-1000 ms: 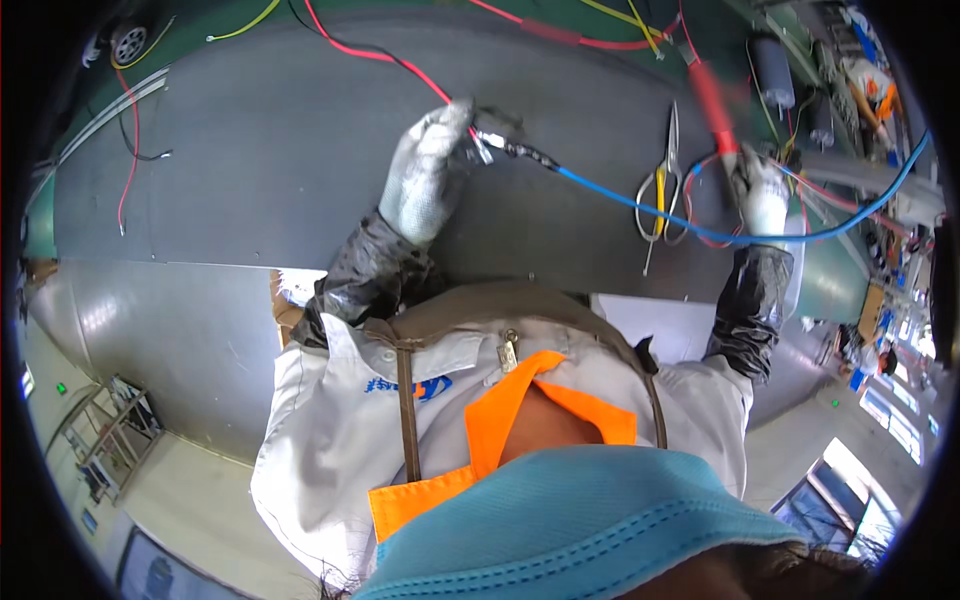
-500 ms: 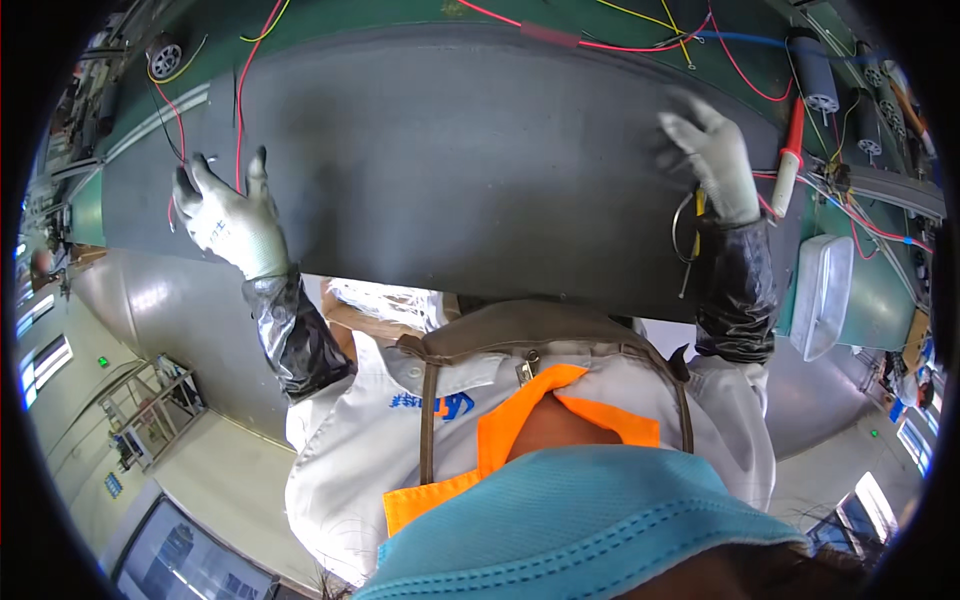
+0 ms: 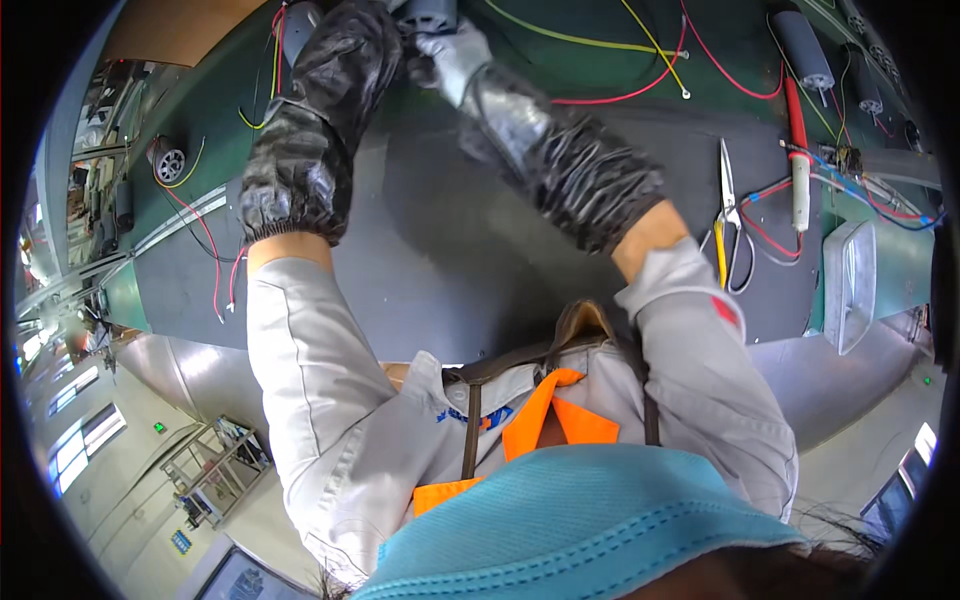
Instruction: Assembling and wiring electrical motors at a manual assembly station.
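Observation:
Both my arms reach to the far edge of the bench. My right hand point(image 3: 447, 52), in a grey glove, is closed around a grey cylindrical motor point(image 3: 428, 12) at the top rim of the view. My left forearm point(image 3: 318, 110), in a black sleeve guard, runs up beside it. The left hand itself is cut off by the rim next to the motor, so its grip is hidden. Yellow and red wires point(image 3: 275, 45) hang by the left wrist.
A dark grey mat point(image 3: 440, 250) covers the green bench. Yellow-handled pliers point(image 3: 724, 205) and a red-handled tool point(image 3: 797, 150) lie to the right, with a clear plastic tray point(image 3: 850, 285) beyond. A small motor point(image 3: 168, 160) with wires sits left; more cylindrical motors point(image 3: 803, 45) stand at the far right.
Both hands left the mat's sides and came together at the far middle of the bench. The right hand now grips a grey motor. The view has tilted forward.

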The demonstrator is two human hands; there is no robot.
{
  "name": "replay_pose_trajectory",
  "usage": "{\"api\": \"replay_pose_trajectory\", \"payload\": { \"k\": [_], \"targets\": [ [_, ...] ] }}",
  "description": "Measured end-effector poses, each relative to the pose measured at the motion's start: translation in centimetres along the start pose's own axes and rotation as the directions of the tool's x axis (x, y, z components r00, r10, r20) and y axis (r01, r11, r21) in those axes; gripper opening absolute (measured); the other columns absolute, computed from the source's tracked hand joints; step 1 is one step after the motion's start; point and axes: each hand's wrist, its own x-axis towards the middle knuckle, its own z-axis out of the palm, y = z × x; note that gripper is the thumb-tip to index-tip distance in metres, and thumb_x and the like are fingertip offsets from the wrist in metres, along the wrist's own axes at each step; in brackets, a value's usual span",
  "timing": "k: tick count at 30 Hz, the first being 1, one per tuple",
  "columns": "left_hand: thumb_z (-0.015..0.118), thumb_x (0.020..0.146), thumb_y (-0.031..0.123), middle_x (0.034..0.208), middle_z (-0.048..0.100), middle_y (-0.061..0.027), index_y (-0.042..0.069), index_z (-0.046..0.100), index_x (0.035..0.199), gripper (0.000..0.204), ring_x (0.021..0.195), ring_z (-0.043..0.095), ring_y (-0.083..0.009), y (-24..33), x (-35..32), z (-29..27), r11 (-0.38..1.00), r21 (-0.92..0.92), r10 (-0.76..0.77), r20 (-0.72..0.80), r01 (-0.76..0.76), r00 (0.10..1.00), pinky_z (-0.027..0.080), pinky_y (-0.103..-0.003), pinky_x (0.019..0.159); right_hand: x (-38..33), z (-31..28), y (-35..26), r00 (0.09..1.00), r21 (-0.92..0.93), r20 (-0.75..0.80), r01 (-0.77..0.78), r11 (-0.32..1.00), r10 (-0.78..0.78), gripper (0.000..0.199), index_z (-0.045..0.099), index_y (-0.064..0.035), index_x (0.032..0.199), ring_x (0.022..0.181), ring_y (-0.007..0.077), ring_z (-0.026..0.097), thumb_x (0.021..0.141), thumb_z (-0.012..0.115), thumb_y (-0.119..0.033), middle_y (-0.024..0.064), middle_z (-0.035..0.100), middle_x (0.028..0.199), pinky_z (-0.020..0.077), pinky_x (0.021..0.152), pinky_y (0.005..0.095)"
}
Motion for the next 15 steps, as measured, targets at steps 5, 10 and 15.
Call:
{"api": "replay_pose_trajectory", "payload": {
  "k": [5, 10, 15],
  "targets": [
    [0.065, 0.097, 0.039, 0.09, 0.067, -0.0081, 0.003, 0.067, 0.106, 0.037, 0.076, 0.061, -0.0173, 9.1, -17.5, 9.0, 0.746, 0.523, -0.437, -0.08, 0.411, 0.896, 0.048, -0.029, 0.066, -7.5, -8.7, -7.9, 0.984, -0.601, 0.163, 0.042, 0.798, 0.071, 0.044, 0.053, -0.01, 0.13, 0.075, 0.0147, 0.063, 0.088, 0.066, -0.001, 0.0041, 0.067, 0.095, 0.053, 0.059, 0.0319],
    [0.071, 0.093, 0.038, 0.074, 0.053, 0.0017, 0.006, 0.064, 0.095, 0.033, 0.05, 0.048, -0.008, 10.5, -34.0, 8.5, 0.794, 0.114, -0.607, 0.182, 0.597, 0.773, 0.032, -0.023, 0.041, -22.2, -11.9, -5.0, 0.941, -0.802, 0.333, 0.316, 0.507, -0.06, 0.08, 0.031, -0.012, 0.154, 0.087, 0.0393, 0.07, 0.084, 0.07, -0.018, 0.024, 0.07, 0.097, 0.0553, 0.078, 0.0424],
    [0.07, 0.093, 0.037, 0.083, 0.054, 0.0002, 0.0, 0.058, 0.117, 0.045, 0.055, 0.051, -0.0063, 10.4, -43.4, 11.5, 0.737, 0.221, -0.674, 0.167, 0.638, 0.72, 0.033, -0.02, 0.042, -31.3, -13.8, -7.3, 0.853, -0.853, 0.521, 0.521, -0.026, 0.018, 0.062, 0.047, -0.0175, 0.145, 0.084, 0.0385, 0.069, 0.086, 0.065, -0.015, 0.0192, 0.07, 0.093, 0.0562, 0.076, 0.0464]
  ]
}}
